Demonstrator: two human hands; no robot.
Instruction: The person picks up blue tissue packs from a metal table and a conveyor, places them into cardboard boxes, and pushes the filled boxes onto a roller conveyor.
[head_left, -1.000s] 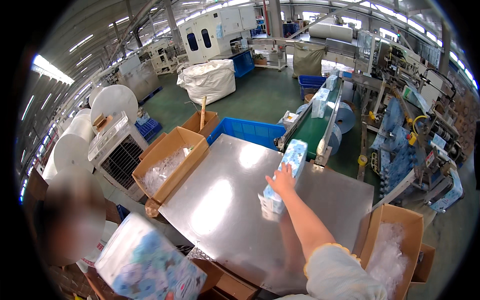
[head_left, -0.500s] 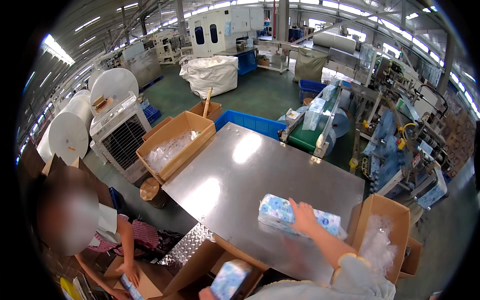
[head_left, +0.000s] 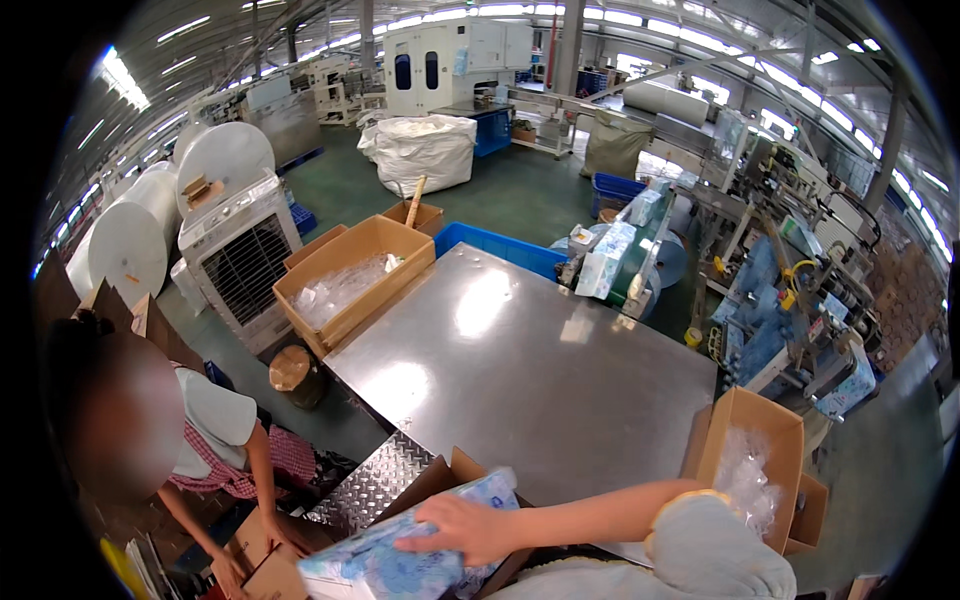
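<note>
My right hand [head_left: 465, 528] reaches across from the right, its fingers wrapped over a blue-and-white floral tissue pack [head_left: 375, 562]. The pack is tilted above an open cardboard carton [head_left: 430, 482] at the near edge of the metal table. More of the same floral wrapping [head_left: 492, 487] shows behind my hand; whether it is a second pack I cannot tell. My left hand is out of sight. The steel tabletop [head_left: 540, 400] lies just beyond my right hand.
At the left a co-worker's hands [head_left: 285, 532] rest on a brown carton [head_left: 275, 575]. Cartons of clear plastic film stand at the table's far left [head_left: 355, 240] and right [head_left: 780, 425]. A conveyor [head_left: 640, 255] carrying floral packs [head_left: 606, 262] stands beyond, beside a blue crate [head_left: 500, 252].
My right hand has moved left and nearer, from the pack on the table to above the carton. The tabletop pack is gone from there. My left hand has left the view.
</note>
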